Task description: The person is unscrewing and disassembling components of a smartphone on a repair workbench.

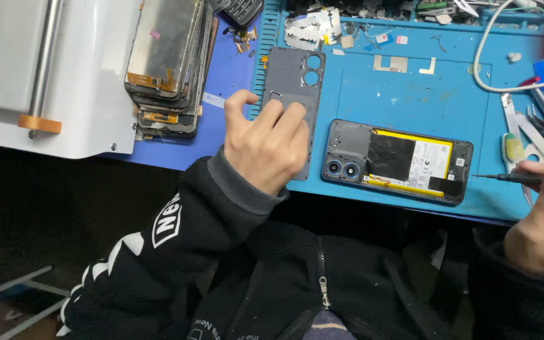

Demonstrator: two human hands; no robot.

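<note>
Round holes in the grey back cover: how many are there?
2. Both round holes sit in the top right corner of the grey back cover, one just above the other. The left hand hides the cover's lower part.

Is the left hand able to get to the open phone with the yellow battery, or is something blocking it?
Probably yes. The left hand rests on the grey plastic back cover, right beside the open phone with the yellow battery. Only bare blue mat shows between them, with nothing in the way.
</note>
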